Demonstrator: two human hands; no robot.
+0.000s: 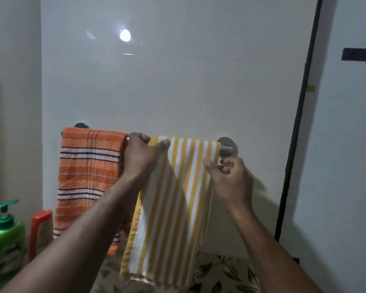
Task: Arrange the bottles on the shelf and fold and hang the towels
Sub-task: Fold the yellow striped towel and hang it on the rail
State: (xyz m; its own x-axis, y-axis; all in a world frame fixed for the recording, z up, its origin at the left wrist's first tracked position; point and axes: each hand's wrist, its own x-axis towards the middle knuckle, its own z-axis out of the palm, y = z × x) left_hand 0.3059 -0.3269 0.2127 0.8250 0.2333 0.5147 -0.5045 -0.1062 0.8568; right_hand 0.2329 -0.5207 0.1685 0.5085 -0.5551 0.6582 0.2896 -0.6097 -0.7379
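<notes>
Left hand [142,154] grips the striped woven yellow towel [173,208] over the chrome rail [226,148]; right hand [228,178] pinches its right edge.

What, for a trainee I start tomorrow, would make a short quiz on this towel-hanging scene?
1. True or false: the orange towel hangs on the rail to the left of the yellow striped towel.
2. Where does the left hand hold the yellow striped towel? A: top left corner. B: bottom hem. C: right edge.
3. Fill in: the pump bottle at lower left is ___ in colour.
Key: 1 true; 2 A; 3 green.
</notes>
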